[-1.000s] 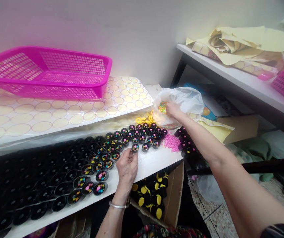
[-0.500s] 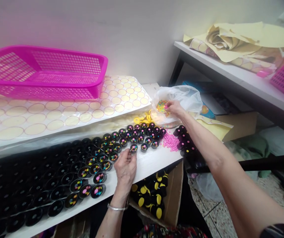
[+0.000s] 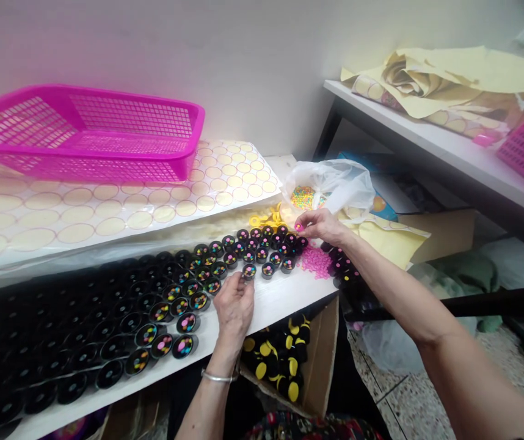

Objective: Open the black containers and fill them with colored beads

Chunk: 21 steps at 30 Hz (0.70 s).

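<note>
My left hand rests at the table's front edge, its fingers closed around a small round black cup with coloured beads inside. My right hand is raised over the far cups, pinching a small pink piece that seems to have a yellow bead on it. Behind that hand lies an open clear plastic bag of multicoloured beads. Just below it, small pink pieces are heaped on the white table. Many black cups stand in rows to the left, the nearer ones holding beads.
A pink basket sits on sheets of round stickers at the back. Yellow parts lie beside the bag. Below the table edge is a cardboard box of black and yellow pieces. A shelf stands at right.
My right hand has come out of the bead bag and moved down and towards me, with the small pink piece between its fingers. My left hand keeps hold of the same cup.
</note>
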Each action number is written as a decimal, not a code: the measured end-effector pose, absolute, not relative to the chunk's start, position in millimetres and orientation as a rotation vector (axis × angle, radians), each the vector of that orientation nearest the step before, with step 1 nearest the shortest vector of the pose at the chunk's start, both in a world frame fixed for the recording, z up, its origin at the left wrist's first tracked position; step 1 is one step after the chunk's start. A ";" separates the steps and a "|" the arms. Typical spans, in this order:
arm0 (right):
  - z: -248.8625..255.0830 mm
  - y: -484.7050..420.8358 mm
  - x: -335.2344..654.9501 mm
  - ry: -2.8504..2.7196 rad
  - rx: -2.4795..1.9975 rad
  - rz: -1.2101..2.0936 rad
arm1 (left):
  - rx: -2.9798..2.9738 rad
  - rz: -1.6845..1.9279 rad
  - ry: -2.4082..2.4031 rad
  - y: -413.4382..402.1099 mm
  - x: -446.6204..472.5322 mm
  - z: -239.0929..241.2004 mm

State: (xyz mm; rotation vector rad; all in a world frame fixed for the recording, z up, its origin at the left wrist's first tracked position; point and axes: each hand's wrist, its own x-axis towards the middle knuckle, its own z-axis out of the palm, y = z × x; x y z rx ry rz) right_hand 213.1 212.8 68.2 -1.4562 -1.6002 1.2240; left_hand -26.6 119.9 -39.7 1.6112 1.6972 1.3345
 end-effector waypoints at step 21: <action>74.1 220.2 172.2 -2.813 -1.626 0.125 | 1.573 1.361 1.682 117.2 -24.8 -36.2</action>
